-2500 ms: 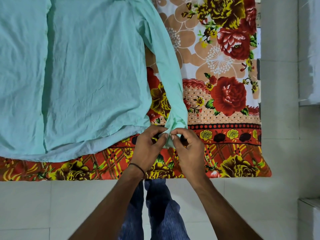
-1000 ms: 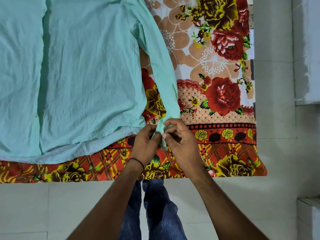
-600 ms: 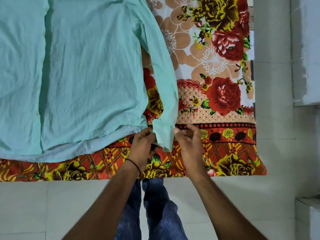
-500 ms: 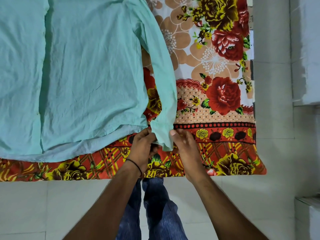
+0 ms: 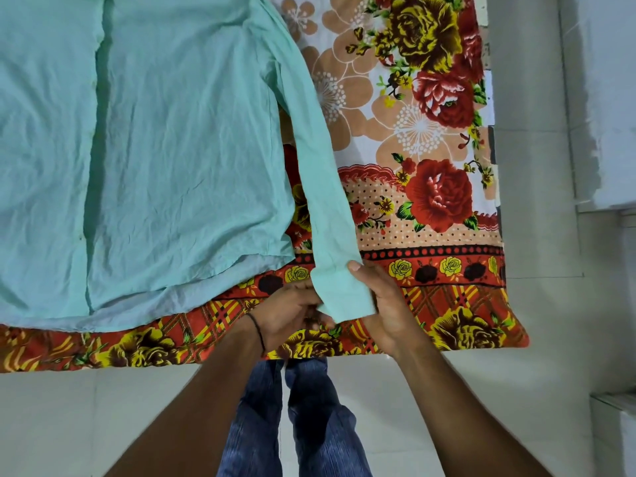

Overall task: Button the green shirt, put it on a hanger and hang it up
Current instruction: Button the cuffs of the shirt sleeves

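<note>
One floral sheet (image 5: 430,201) underlies the green shirt (image 5: 172,149), pale tiles (image 5: 516,407) around.

Green shirt (image 5: 172,149): pale mint, wrinkled, spread flat, far left.
Sleeve (image 5: 320,166): straight, slanting toward near right.
Cuff (image 5: 344,290): sleeve's near end.

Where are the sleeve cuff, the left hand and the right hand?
sleeve cuff (image 5: 344,292): head view, middle of the cuff.
left hand (image 5: 290,309): head view, back of the hand.
right hand (image 5: 390,304): head view, back of the hand.
</note>
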